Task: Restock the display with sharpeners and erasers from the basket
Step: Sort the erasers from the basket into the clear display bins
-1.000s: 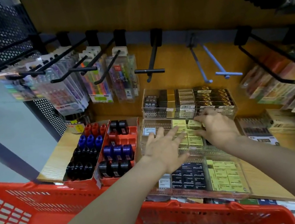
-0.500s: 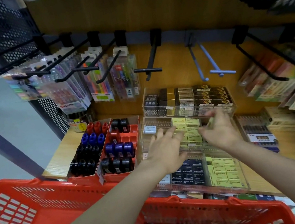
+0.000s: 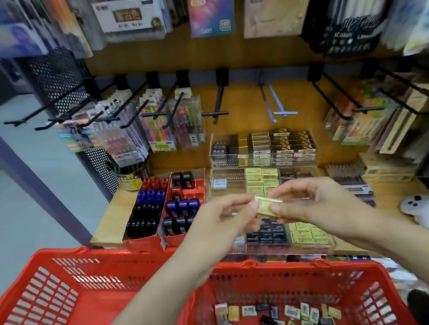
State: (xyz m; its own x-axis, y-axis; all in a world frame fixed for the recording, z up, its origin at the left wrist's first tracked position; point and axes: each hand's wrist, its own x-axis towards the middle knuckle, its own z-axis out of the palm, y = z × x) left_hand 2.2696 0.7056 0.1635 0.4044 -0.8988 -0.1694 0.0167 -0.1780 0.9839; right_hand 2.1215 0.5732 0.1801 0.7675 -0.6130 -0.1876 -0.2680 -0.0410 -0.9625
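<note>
Red plastic mesh forms the basket (image 3: 63, 318) nearest the person, below both forearms; loose erasers and sharpeners (image 3: 281, 322) lie scattered on its floor, beneath the right wrist. Above the basket's far rim the two hands meet over a small yellow eraser (image 3: 268, 204): the left hand (image 3: 222, 222) pinches its left end between thumb and fingers, and the right hand (image 3: 311, 204) pinches its right end the same way. Directly under the hands sits a clear display tray (image 3: 320, 247) with rows of black and yellow erasers. Left of the left hand, red cartons (image 3: 160, 237) hold black, blue and red sharpeners. Beyond the hands, more yellow erasers (image 3: 262, 178) fill a clear compartment, with dark boxed erasers (image 3: 262, 145) behind them. Farther still, pen packs (image 3: 128, 137) hang from black hooks on the wooden back panel.
</note>
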